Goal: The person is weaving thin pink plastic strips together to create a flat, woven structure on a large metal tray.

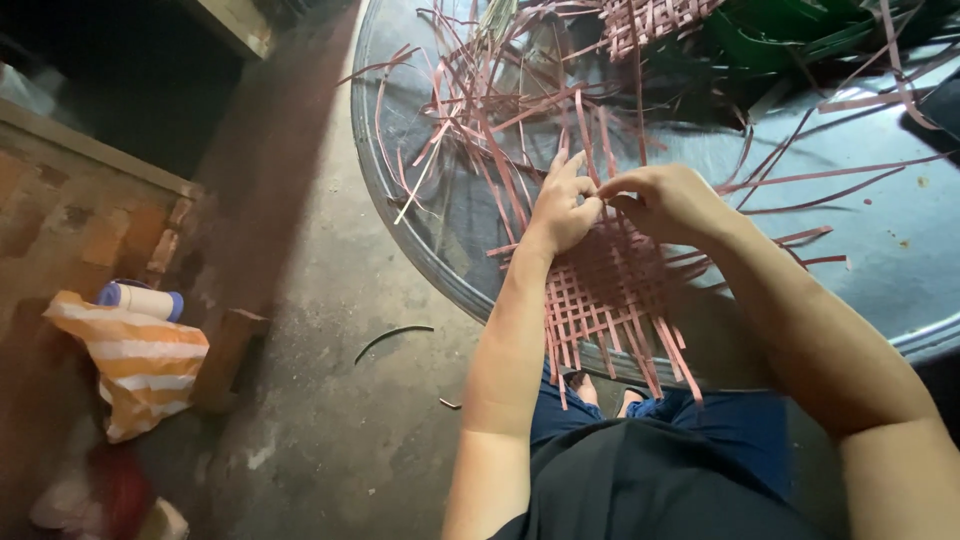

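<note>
Bare concrete floor (320, 330) runs under a round metal tray-like table (420, 250), its dull silvery top scattered with loose reddish-pink strips (470, 110). Over the near edge of that table lies a partly woven mat (605, 290) of the same strips, a flat open lattice whose free ends hang down toward the person's lap. Both hands meet at the far edge of the lattice. The left hand (562, 210) is half open, thumb and forefinger pinched on a strip while the other fingers stand up straight and spread. The right hand (665, 200) is curled closed, its fingertips touching the left hand's and nipping the same strip (600, 190) at the point where it enters the weave. Beyond the pinch, long unwoven strips fan away across the table; farther still sits another woven piece (650, 20) beside dark green material (790, 35). Well off to the left of the grip, on the floor by a brick wall (70, 210), lie an orange-and-white striped bag (140, 370) and a white cylinder with blue ends (140, 300). A short dark curved scrap (392, 338) lies on the floor between them and the table.
</note>
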